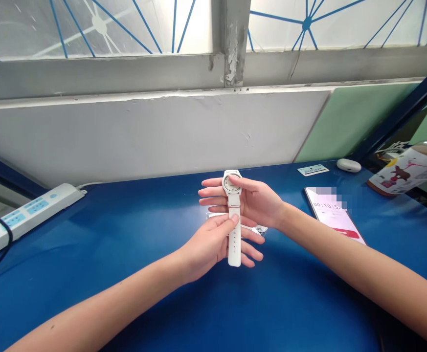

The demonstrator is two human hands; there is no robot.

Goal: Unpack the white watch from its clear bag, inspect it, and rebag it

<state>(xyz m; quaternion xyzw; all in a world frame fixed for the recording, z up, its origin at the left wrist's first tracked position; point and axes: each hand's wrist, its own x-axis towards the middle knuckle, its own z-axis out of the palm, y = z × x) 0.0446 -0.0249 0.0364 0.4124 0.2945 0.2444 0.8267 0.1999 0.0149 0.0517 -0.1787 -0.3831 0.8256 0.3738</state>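
Note:
A white wristwatch (pixel 234 215) with a round dial is held upright above the blue table (pixel 125 254), its strap hanging straight down. My right hand (pixel 252 198) grips the watch case, thumb across the dial's edge and fingers behind it. My left hand (pixel 213 242) pinches the strap just below the case, with its fingers spread behind the lower strap. A clear plastic wrapper (pixel 260 228) lies on the table under the hands, mostly hidden.
A white power strip (pixel 22 215) lies at the left edge with a black cable. A phone (pixel 333 215) with a lit screen rests at the right, near a white card (pixel 313 169), a small white case (pixel 348 165) and a tilted bottle (pixel 407 168).

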